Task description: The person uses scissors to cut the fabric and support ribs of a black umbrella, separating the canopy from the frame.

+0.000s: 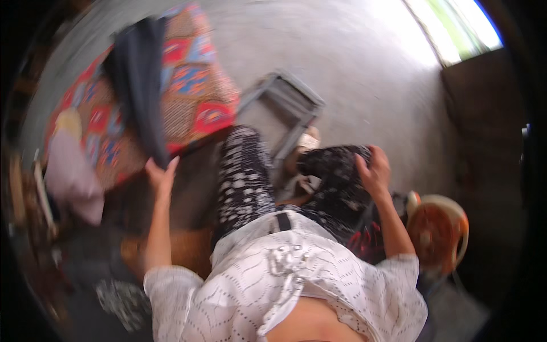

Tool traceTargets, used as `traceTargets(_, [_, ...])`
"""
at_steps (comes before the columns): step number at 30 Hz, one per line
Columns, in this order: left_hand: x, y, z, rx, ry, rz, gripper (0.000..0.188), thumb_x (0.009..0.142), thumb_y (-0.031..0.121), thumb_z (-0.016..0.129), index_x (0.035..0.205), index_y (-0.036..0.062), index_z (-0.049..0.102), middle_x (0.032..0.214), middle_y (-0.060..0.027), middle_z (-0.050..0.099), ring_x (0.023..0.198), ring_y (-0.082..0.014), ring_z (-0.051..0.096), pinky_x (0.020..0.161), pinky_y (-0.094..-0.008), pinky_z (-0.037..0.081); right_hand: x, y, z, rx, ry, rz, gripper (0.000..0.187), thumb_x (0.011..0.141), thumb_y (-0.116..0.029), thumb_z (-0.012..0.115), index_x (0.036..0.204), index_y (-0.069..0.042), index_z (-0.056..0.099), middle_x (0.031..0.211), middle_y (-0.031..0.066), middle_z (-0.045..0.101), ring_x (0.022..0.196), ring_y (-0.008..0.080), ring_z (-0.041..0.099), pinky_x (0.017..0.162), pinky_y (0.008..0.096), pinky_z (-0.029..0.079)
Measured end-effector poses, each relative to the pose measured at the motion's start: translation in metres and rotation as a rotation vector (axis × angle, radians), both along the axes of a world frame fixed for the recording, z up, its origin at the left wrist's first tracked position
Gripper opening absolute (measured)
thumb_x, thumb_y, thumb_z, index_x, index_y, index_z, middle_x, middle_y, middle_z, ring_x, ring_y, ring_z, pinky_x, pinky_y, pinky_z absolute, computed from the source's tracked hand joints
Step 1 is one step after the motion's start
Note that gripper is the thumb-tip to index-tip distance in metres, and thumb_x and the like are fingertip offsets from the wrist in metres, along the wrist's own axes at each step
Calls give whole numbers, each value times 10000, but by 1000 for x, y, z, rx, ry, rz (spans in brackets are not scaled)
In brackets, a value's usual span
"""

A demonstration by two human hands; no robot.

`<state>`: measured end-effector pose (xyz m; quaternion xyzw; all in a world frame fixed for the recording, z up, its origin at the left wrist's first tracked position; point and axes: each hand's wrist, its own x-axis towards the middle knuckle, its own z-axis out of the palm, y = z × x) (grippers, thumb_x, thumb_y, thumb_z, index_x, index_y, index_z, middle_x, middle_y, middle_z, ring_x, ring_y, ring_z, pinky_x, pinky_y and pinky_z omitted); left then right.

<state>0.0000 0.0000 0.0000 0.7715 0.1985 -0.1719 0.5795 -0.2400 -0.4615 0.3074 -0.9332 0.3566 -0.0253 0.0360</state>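
My left hand (162, 175) is at the lower end of a long dark grey garment (139, 80), which narrows to a point between the thumb and fingers. The rest of the garment stretches away from me across a red, blue and brown patterned cloth (185, 80). Motion blur hides the exact grip. My right hand (375, 171) rests at my right knee, thumb and fingers apart, holding nothing. Black and white patterned trousers (246, 176) cover my legs.
A grey metal frame like a stool (307, 100) stands on the concrete floor (364, 85) ahead. An orange and white fan (436, 233) is close by my right elbow. A pale pink cloth (71, 171) hangs at the far left. Bright light enters from an opening (456, 28) at upper right.
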Motion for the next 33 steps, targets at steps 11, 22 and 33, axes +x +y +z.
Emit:
traceTargets(11, [120, 187, -68, -34, 718, -570, 362, 881, 493, 554, 883, 131, 562, 741, -13, 554, 607, -175, 540, 515, -321, 454, 38, 64, -117, 80, -313, -156, 487, 766, -385, 657, 1087, -27, 576, 1125, 176, 576, 1073, 351, 535, 920, 436, 430])
traceTargets(22, [26, -58, 101, -1000, 777, -586, 536, 963, 431, 372, 1367, 81, 339, 1324, -109, 459, 1167, -269, 476, 1024, -386, 339, 38, 68, -122, 79, -396, -143, 497, 762, -393, 659, 1089, -29, 568, 1124, 174, 571, 1048, 350, 538, 903, 430, 440])
traceTargets(33, [-20, 23, 164, 178, -578, -1404, 783, 764, 317, 710, 1405, 80, 327, 1436, -321, 177, 1278, -480, 310, 1036, -449, 335, 55, 75, -102, 107, -459, -55, 402, 781, -303, 673, 1069, -43, 569, 989, 176, 601, 933, 369, 571, 799, 441, 460])
